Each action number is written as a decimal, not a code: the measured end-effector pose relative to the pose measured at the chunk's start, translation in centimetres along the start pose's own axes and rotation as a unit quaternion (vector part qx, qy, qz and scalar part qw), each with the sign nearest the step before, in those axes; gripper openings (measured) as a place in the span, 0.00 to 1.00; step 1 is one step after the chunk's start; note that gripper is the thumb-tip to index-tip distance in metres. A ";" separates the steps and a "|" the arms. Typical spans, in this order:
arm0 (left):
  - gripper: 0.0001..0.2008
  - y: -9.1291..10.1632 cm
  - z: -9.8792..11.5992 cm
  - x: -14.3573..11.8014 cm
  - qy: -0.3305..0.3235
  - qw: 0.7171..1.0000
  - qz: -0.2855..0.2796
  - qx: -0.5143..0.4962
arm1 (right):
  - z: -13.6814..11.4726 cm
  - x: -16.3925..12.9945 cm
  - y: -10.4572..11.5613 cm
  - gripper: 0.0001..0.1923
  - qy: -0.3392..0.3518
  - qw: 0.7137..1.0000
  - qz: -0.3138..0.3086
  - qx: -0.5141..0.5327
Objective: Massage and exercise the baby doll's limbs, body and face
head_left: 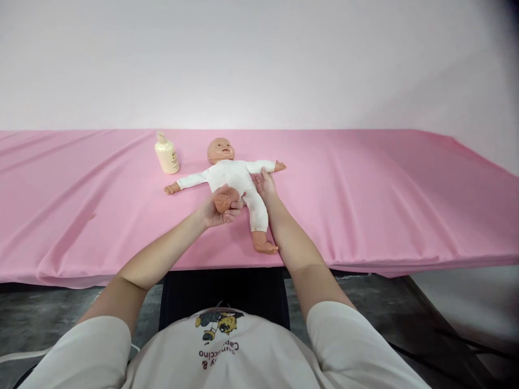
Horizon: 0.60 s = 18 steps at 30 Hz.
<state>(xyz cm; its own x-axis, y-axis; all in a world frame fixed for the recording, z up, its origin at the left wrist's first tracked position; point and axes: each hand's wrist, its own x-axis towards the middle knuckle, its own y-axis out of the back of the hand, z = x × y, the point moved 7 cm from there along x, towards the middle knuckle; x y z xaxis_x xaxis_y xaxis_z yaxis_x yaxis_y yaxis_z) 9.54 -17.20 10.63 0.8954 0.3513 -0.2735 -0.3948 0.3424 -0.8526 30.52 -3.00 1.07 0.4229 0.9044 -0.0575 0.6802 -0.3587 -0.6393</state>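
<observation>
A baby doll with a bare head and a white cloth body lies on its back, arms spread. My left hand is closed around one of its lower legs, by the foot. That leg is bent up, its sole facing me. My right hand rests against the doll's side beneath its outstretched arm, thumb apart from the loosely curled fingers. Beside my right forearm, the doll's other leg stretches toward the table's front edge.
A cream pump bottle stands upright to the left of the doll's head. Pink cloth with folds covers the table. Behind it rises a white wall. The table's front edge is close to my body.
</observation>
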 end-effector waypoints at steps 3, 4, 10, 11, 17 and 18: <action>0.19 0.6 -0.2 0.5 0.006 0.999 0.023 0.038 | 0.1 0.4 0.1 0.24 0.025 1.000 -0.017 -0.004; 0.17 0.8 0.0 0.7 0.000 0.999 0.031 0.044 | 0.1 0.5 0.1 0.25 0.039 0.999 -0.026 -0.014; 0.21 3.3 1.9 1.6 -0.045 0.994 0.094 0.032 | 0.2 1.1 -0.5 0.36 0.107 0.985 -0.078 -0.106; 0.22 3.7 2.2 1.8 -0.052 0.993 0.100 0.034 | -0.1 1.1 -0.7 0.36 0.130 0.977 -0.093 -0.138; 0.19 6.3 2.8 3.1 -0.094 0.984 0.138 0.060 | -0.9 -0.5 -2.9 0.16 0.252 0.865 -0.191 -0.389; 0.19 6.6 2.8 3.3 -0.100 0.983 0.141 0.064 | -1.0 -0.8 -3.0 0.15 0.256 0.857 -0.195 -0.402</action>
<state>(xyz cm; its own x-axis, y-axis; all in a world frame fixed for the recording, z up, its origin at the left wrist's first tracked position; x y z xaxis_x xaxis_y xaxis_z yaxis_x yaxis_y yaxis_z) 9.33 -11.37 5.35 0.6926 0.6087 -0.3870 -0.6561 0.3088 -0.6886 28.74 -2.86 3.81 0.1377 0.8454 0.5161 0.9356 -0.2821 0.2125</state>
